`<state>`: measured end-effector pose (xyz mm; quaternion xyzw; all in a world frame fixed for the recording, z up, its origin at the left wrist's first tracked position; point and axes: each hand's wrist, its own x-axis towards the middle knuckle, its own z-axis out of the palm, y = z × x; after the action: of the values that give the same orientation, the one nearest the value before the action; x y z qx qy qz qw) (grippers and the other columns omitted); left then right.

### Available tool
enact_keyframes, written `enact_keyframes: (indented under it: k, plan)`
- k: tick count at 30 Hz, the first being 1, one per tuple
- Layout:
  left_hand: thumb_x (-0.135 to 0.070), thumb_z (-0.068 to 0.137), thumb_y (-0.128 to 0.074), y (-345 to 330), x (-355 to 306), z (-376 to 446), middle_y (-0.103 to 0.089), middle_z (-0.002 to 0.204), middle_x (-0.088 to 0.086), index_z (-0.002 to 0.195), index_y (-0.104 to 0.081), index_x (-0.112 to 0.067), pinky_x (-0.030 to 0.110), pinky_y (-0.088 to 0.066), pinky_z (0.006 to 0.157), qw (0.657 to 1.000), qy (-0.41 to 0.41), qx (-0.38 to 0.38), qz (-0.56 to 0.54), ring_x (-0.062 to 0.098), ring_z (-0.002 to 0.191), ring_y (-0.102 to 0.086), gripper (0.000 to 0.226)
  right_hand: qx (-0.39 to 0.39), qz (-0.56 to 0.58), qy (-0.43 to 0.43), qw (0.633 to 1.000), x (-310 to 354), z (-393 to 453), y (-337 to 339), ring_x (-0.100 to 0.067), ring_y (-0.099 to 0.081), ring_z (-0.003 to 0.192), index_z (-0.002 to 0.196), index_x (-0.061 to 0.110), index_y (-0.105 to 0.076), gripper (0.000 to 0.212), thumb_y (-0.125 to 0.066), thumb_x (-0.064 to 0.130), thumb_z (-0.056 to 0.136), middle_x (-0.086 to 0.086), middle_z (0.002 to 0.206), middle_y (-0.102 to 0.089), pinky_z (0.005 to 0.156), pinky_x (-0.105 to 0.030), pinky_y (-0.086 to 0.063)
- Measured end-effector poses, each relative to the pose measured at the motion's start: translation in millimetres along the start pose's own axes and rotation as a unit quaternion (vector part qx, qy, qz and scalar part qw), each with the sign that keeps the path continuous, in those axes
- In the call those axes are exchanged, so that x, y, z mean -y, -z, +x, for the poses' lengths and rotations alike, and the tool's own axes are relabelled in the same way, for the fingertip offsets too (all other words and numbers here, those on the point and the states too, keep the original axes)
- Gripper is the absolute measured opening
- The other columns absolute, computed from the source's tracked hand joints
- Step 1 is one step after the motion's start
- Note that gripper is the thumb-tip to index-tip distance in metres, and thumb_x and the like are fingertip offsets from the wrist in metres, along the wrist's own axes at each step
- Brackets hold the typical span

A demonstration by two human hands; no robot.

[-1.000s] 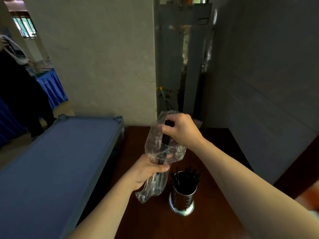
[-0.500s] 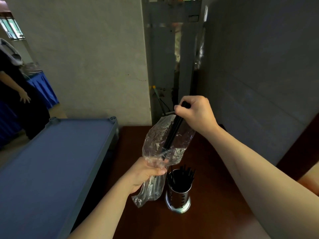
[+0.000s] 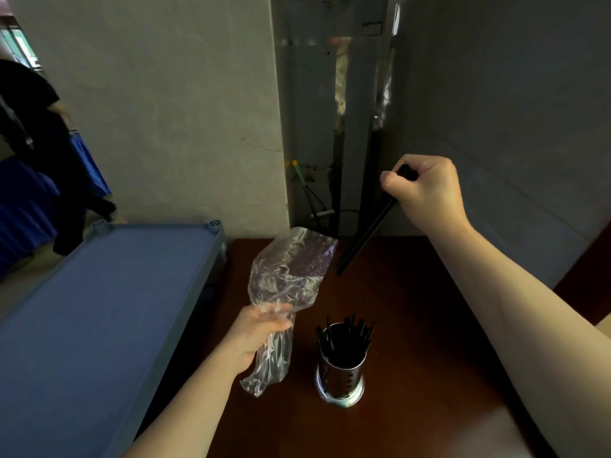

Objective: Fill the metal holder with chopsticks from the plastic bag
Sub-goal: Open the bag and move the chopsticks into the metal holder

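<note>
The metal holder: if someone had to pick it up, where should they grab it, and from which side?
Probably round the bare cylinder wall of the holder, from the right or near side. Chopsticks stick out of its open top, so a grip from above is blocked, and the bag in the left hand crowds its left.

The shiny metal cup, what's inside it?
Black chopsticks stand inside the metal holder, tops poking above its rim. Its wall hides their lower ends and the bottom.

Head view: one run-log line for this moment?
right hand: grips chopsticks, clear of bag | left hand: holds plastic bag | metal holder: partly filled
</note>
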<state>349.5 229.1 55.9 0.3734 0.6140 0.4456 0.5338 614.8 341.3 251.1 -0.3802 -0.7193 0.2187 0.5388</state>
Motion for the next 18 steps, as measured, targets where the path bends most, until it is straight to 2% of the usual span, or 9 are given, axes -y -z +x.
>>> enact_keyframes:
  k: [2, 5, 8, 11, 13, 15, 17, 18]
  plan:
    - [0.000, 0.078, -0.081, 1.8, -1.8, 1.8, -0.078, 0.101, -0.007, 0.104, -0.079, -0.023, 0.027, -0.037, 0.101, 0.999, 0.006, -0.022, -0.022, 0.001, 0.103, -0.063, 0.034, 0.012, -0.011, 0.001, 1.000, -5.9, -5.9, 0.4, -0.001, -0.041, 0.041, 0.057, 0.024, -0.058, 0.033, -0.070, 0.018, 0.087, 0.017, 0.044, -0.049, 0.042, -0.016, -0.029]
    - [-0.003, 0.079, -0.081, 0.6, -7.1, 5.8, -0.077, 0.107, -0.007, 0.103, -0.079, -0.025, 0.033, -0.034, 0.102, 0.999, 0.009, -0.029, -0.044, 0.004, 0.107, -0.061, 0.033, 0.043, -0.032, 0.005, 0.999, -20.7, -22.3, -6.2, -0.004, -0.041, 0.042, 0.062, 0.014, -0.062, 0.028, -0.071, 0.019, 0.089, 0.008, 0.048, -0.049, 0.041, -0.020, -0.029]
    - [-0.004, 0.079, -0.081, -3.8, -10.1, 8.4, -0.079, 0.102, -0.011, 0.104, -0.080, -0.025, 0.034, -0.037, 0.098, 0.998, 0.008, -0.019, -0.064, 0.006, 0.109, -0.061, 0.033, 0.077, -0.052, 0.004, 0.996, -40.0, -45.1, -20.0, -0.005, -0.040, 0.039, 0.064, 0.005, -0.061, 0.030, -0.071, 0.015, 0.090, 0.007, 0.045, -0.044, 0.039, -0.014, -0.024]
    - [-0.006, 0.079, -0.082, -9.4, -9.3, 9.7, -0.075, 0.116, -0.005, 0.107, -0.079, -0.025, 0.034, -0.040, 0.092, 0.998, 0.010, -0.019, -0.059, 0.013, 0.113, -0.061, 0.035, 0.127, -0.082, -0.015, 0.988, -60.7, -68.4, -34.1, -0.007, -0.040, 0.040, 0.066, 0.004, -0.061, 0.031, -0.070, 0.017, 0.092, -0.009, 0.048, -0.051, 0.041, -0.021, -0.028]
    - [-0.006, 0.079, -0.082, -11.6, -8.9, 8.1, -0.074, 0.118, -0.003, 0.108, -0.079, -0.025, 0.034, -0.042, 0.093, 0.998, 0.009, -0.015, -0.059, 0.015, 0.115, -0.062, 0.035, 0.149, -0.097, -0.029, 0.984, -70.6, -82.3, -41.4, -0.009, -0.042, 0.040, 0.067, 0.002, -0.061, 0.031, -0.070, 0.016, 0.093, -0.008, 0.050, -0.051, 0.041, -0.020, -0.027]
    - [-0.006, 0.080, -0.081, -13.3, -8.1, 6.7, -0.075, 0.118, -0.002, 0.107, -0.079, -0.025, 0.033, -0.042, 0.092, 0.998, 0.009, -0.011, -0.059, 0.015, 0.114, -0.062, 0.034, 0.163, -0.108, -0.039, 0.980, -78.6, -93.3, -47.7, -0.011, -0.040, 0.040, 0.067, -0.001, -0.060, 0.032, -0.069, 0.014, 0.093, -0.011, 0.051, -0.051, 0.042, -0.024, -0.028]
    - [-0.005, 0.080, -0.081, -14.2, -6.6, 5.1, -0.075, 0.118, -0.001, 0.106, -0.079, -0.026, 0.031, -0.043, 0.087, 0.998, 0.008, -0.012, -0.055, 0.015, 0.112, -0.063, 0.033, 0.174, -0.117, -0.044, 0.977, -84.0, -100.2, -52.1, -0.027, -0.044, 0.043, 0.066, -0.004, -0.058, 0.033, -0.069, 0.013, 0.093, -0.021, 0.055, -0.053, 0.045, -0.031, -0.029]
    - [-0.005, 0.080, -0.081, -14.0, -6.1, 4.3, -0.075, 0.118, -0.001, 0.105, -0.079, -0.027, 0.029, -0.043, 0.084, 0.998, 0.010, -0.014, -0.054, 0.015, 0.112, -0.063, 0.033, 0.176, -0.118, -0.046, 0.976, -85.6, -101.7, -53.4, -0.030, -0.044, 0.045, 0.066, -0.005, -0.056, 0.034, -0.068, 0.012, 0.093, -0.024, 0.056, -0.054, 0.046, -0.033, -0.029]
